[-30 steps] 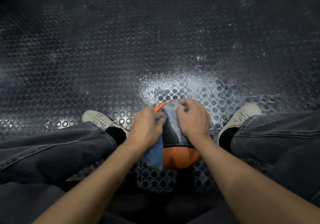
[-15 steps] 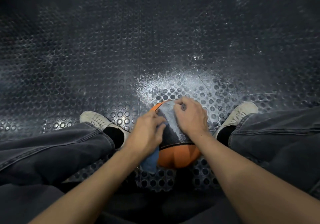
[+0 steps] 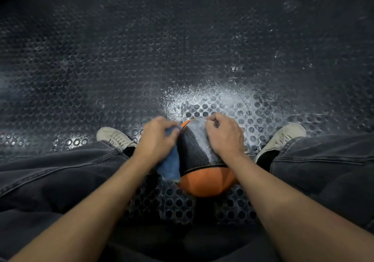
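An orange and black ball (image 3: 204, 178) sits on the studded floor between my feet. Its black panel (image 3: 194, 150) faces up and carries a pale wet sheen near the top. My left hand (image 3: 156, 140) grips a blue cloth (image 3: 170, 166) against the ball's left side, with the cloth hanging down below the hand. My right hand (image 3: 224, 136) lies over the ball's right top with fingers curled on its surface, holding it still. The far side of the ball is hidden by both hands.
Black rubber floor (image 3: 182, 59) with round studs stretches ahead, and a whitish wet or dusty patch (image 3: 212, 99) lies just beyond the ball. My pale shoes (image 3: 113, 136) (image 3: 283, 138) and dark jeans (image 3: 60, 164) flank the ball on both sides.
My left hand with the cloth has slid from the ball's top centre out to its left side. The right hand and the ball have stayed put.
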